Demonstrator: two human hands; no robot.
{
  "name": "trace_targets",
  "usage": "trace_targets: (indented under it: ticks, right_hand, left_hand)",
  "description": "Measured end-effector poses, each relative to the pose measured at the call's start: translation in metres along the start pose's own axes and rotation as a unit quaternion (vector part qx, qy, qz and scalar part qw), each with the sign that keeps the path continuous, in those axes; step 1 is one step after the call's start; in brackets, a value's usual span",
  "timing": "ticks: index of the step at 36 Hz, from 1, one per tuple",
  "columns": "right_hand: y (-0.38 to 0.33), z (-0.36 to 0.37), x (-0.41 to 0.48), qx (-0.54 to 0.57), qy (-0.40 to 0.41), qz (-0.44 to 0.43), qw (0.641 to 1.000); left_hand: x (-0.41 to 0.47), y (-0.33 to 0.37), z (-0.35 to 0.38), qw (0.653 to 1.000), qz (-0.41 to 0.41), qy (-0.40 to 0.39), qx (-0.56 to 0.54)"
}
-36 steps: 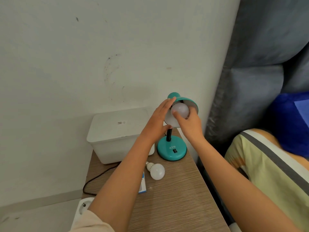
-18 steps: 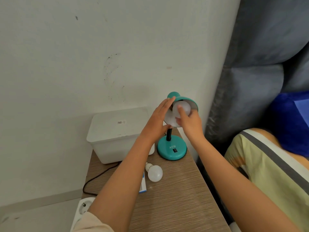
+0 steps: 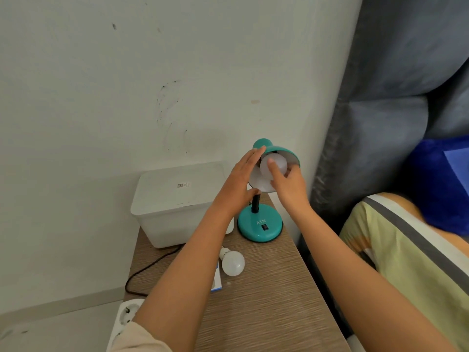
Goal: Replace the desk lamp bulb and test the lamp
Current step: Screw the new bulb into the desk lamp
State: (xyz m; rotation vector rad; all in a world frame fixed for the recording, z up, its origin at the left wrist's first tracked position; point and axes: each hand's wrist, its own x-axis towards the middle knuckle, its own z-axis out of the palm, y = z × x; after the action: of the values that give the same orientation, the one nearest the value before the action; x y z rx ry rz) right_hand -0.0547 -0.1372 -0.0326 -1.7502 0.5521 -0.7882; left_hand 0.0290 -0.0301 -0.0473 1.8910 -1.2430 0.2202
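A teal desk lamp stands at the back of the wooden table, its round base (image 3: 260,226) bearing a black switch. Its shade (image 3: 279,149) tilts toward me. Inside the shade sits a white bulb (image 3: 278,163), and my right hand (image 3: 288,182) grips it with thumb and fingers. My left hand (image 3: 241,180) lies flat against the left side of the shade, fingers extended, steadying it. A second white bulb (image 3: 233,262) lies loose on the table in front of the lamp base.
A white lidded plastic box (image 3: 177,204) stands left of the lamp against the wall. A black cord (image 3: 149,269) runs off the table's left edge toward a white power strip (image 3: 127,313). A blue-and-white carton (image 3: 217,282) peeks out under my left forearm. A grey headboard (image 3: 380,123) and bedding lie right.
My right hand has turned around the bulb in the shade, its thumb shifting across the bulb's front. The left hand stays on the shade. The loose bulb has rolled slightly left.
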Motion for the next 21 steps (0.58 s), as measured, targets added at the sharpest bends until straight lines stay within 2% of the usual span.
trace_targets:
  ticks: [4,8,13,14,17,18,21]
  right_hand:
    - [-0.002,0.001,-0.002,-0.04,-0.009,-0.056,0.998]
    - [-0.005,-0.003,0.007,0.003,-0.026,0.027,0.999]
    - [-0.003,-0.001,-0.002,-0.031,-0.009,-0.065,0.997]
    - [-0.001,-0.002,-0.001,-0.029,-0.011,-0.057,0.998]
    - [-0.003,-0.004,0.003,0.059,-0.033,0.04,0.997]
    - [-0.003,-0.003,0.002,0.063,-0.035,0.039,0.997]
    - [-0.001,-0.001,-0.004,-0.009,-0.011,-0.063,0.998]
  left_hand:
    - [0.0,0.001,0.001,1.0,-0.007,-0.003,-0.011]
    - [-0.001,0.001,-0.001,1.0,-0.005,0.001,-0.006]
    - [0.0,0.002,0.002,1.0,-0.018,-0.01,-0.006]
    - [0.0,0.001,0.002,1.0,-0.02,-0.008,-0.008]
    - [-0.001,0.0,0.0,1.0,-0.016,-0.004,-0.006]
    - [0.0,0.001,-0.001,1.0,-0.014,-0.006,-0.005]
    - [0.0,0.001,0.001,1.0,-0.017,-0.009,-0.001]
